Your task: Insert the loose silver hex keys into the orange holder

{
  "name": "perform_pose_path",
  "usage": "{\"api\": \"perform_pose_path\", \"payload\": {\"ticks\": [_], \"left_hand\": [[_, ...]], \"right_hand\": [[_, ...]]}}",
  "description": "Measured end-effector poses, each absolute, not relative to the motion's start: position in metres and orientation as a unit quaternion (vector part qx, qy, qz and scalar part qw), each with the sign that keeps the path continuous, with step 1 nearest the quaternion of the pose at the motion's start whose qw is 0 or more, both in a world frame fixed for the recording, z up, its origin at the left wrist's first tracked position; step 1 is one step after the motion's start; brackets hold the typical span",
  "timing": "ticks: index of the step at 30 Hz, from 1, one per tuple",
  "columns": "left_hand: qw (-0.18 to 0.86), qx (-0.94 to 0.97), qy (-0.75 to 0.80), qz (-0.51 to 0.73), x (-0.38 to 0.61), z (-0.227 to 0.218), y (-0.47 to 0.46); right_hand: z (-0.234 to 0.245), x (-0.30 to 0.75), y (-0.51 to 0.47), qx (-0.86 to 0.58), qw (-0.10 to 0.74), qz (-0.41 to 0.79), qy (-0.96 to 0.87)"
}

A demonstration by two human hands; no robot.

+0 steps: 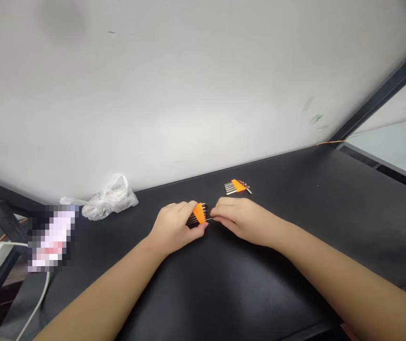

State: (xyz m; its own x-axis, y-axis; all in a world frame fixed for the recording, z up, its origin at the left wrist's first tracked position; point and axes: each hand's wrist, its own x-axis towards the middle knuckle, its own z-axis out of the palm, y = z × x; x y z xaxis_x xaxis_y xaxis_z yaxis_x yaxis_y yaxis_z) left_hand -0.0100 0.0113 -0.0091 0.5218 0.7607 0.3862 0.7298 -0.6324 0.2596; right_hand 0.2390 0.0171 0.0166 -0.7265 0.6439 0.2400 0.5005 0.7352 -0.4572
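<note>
My left hand (174, 222) is closed around an orange holder (199, 213) with several thin metal hex keys through it, its thumb along the near edge. My right hand (238, 215) pinches one slim hex key (209, 219) at the holder's right side. The key spans the small gap between both hands, and its far end is hidden by my right fingers. Behind my right hand, a second orange holder (238, 185) full of silver hex keys lies on the black tabletop (203, 293).
A crumpled clear plastic bag (112, 198) lies near the wall on the left. Beside it is a blurred-out pale item (52, 239). A white cable (41, 300) runs along the left edge. Dark metal frame posts (383, 90) stand at both sides, and a pale wall (189, 94) rises behind.
</note>
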Motion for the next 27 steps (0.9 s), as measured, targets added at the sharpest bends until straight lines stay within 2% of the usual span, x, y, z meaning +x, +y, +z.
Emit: {"api": "perform_pose_path", "payload": {"ticks": [6, 10, 13, 16, 20, 25, 27], "left_hand": [[0.056, 0.881, 0.419, 0.214, -0.009, -0.007, 0.012], [0.069, 0.887, 0.418, 0.186, -0.008, -0.003, 0.011], [0.079, 0.891, 0.41, 0.181, -0.007, -0.002, 0.009], [0.087, 0.887, 0.414, 0.185, -0.006, -0.003, 0.009], [0.103, 0.855, 0.458, 0.219, -0.007, -0.006, 0.01], [0.109, 0.838, 0.475, 0.246, -0.009, -0.008, 0.012], [0.098, 0.832, 0.483, 0.256, -0.009, -0.009, 0.013]], "right_hand": [[0.016, 0.241, 0.022, -0.334, 0.202, 0.251, -0.886], [0.015, 0.239, 0.023, -0.41, 0.169, 0.416, -0.794], [0.015, 0.233, 0.02, -0.414, 0.161, 0.5, -0.743], [0.013, 0.223, 0.016, -0.403, 0.188, 0.503, -0.741], [0.004, 0.216, 0.015, -0.394, 0.273, 0.454, -0.751], [-0.013, 0.217, 0.021, -0.394, 0.29, 0.595, -0.637], [-0.018, 0.216, 0.021, -0.396, 0.306, 0.614, -0.611]]}}
